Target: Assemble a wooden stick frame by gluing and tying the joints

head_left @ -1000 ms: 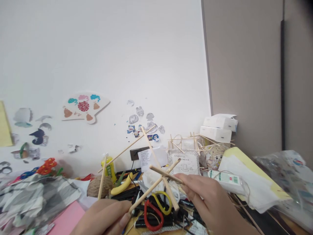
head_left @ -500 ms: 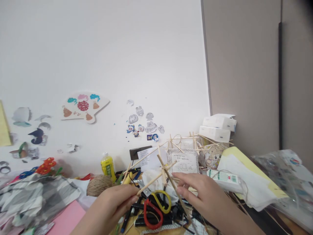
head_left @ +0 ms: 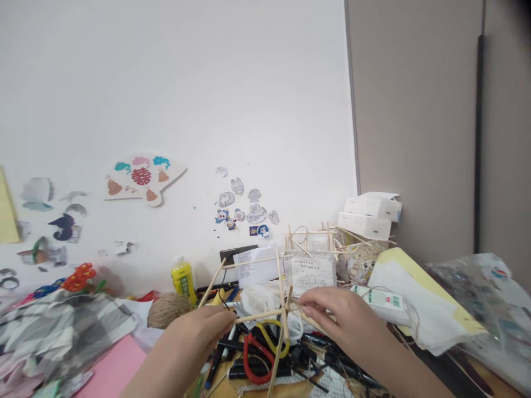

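I hold a frame of thin wooden sticks [head_left: 282, 293] above a cluttered desk. My left hand [head_left: 194, 337] is closed, pinching the left end of a nearly level stick. My right hand [head_left: 344, 323] is closed too, pinching the sticks just right of where they cross. One stick stands about upright through the crossing, and others slant up to the left. Under the frame lie red and yellow loops [head_left: 261, 354] and several dark pens.
A ball of twine [head_left: 168, 309] and a yellow glue bottle [head_left: 182, 279] stand behind my left hand. Pink paper [head_left: 110, 370] and crumpled paper lie at left. More stick frames [head_left: 319, 237], white boxes [head_left: 371, 215], a booklet and plastic bags fill the right. Stickers cover the wall.
The stick frame has turned and come lower: the long sticks that pointed up to the left now lie close to level and upright. Both hands moved a little closer together.
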`<state>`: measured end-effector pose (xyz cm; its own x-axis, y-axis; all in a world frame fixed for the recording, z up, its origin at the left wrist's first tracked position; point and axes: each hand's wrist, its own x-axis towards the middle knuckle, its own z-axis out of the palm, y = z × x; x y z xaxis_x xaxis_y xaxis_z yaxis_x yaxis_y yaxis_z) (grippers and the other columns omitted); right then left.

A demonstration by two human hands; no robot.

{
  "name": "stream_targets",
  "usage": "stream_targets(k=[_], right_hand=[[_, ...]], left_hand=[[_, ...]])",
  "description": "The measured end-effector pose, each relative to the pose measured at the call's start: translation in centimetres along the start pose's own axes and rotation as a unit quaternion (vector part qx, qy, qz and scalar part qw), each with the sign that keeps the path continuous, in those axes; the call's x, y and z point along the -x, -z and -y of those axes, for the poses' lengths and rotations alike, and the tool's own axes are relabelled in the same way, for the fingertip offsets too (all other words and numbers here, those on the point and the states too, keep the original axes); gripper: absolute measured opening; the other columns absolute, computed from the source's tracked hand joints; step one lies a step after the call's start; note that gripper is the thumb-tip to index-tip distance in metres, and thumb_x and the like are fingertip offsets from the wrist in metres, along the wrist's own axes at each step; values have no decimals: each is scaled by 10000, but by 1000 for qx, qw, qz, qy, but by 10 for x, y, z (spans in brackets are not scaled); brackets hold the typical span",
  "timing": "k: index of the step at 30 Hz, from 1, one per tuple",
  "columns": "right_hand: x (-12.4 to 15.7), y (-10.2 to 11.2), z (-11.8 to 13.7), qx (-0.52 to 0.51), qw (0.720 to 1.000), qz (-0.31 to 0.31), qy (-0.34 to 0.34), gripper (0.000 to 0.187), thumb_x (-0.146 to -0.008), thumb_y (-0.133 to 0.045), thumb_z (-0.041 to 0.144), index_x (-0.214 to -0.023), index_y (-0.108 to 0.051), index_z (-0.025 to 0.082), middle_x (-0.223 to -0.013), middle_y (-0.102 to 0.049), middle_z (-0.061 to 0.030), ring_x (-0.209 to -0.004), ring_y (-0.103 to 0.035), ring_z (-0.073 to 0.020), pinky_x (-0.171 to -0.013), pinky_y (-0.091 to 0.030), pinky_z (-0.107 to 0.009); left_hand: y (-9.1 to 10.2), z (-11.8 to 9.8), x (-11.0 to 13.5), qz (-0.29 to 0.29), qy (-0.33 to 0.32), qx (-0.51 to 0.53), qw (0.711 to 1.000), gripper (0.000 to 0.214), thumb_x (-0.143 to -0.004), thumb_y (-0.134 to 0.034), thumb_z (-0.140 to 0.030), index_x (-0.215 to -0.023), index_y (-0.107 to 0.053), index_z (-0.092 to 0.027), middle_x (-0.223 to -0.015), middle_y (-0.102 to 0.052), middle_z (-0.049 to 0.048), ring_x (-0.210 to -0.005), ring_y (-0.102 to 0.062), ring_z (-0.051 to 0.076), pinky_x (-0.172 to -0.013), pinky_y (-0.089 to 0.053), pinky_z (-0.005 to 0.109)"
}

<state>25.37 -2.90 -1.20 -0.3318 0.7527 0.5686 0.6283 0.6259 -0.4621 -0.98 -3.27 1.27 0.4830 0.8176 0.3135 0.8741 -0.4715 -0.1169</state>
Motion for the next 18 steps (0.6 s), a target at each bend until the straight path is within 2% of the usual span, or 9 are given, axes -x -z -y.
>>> stream_targets(k=[4, 9, 14, 18], right_hand=[[-2, -2, 0, 11, 1000, 1, -14, 172, -874, -501, 209, -917, -667, 225, -900, -714, -12, -854, -643, -184, -732, -437, -272], [-2, -1, 3, 9, 1000, 9, 5, 202, -901, -469, 231, -832, -658, 218, -809, -697, -8, -772, -630, -172, -667, -426, -252], [-2, -8, 4, 21, 1000, -10, 1, 246, -911, -418, 193, -742, -596, 204, -687, -638, 7, -659, -596, -150, -592, -393, -231], [-1, -15, 2, 11, 999, -37, 12, 272, -930, -377, 226, -721, -549, 203, -669, -609, 12, -637, -573, -139, -587, -384, -226]], left_hand=[[3, 2, 2, -62, -38, -22, 997, 328, -857, -313, -155, -729, -611, -203, -718, -643, 29, -655, -610, 159, -576, -445, 227], [2, 8, 6, -143, -86, -39, 985, 304, -823, -370, -120, -851, -652, -231, -777, -690, 23, -690, -648, 165, -593, -479, 228], [2, 6, 12, -147, -49, -79, 985, 383, -756, -405, -37, -955, -643, -261, -834, -687, 11, -750, -644, 175, -629, -482, 244], [-2, 2, 6, -174, -49, -126, 975, 341, -836, -419, -108, -1087, -596, -258, -824, -666, 18, -744, -626, 174, -627, -463, 252]])
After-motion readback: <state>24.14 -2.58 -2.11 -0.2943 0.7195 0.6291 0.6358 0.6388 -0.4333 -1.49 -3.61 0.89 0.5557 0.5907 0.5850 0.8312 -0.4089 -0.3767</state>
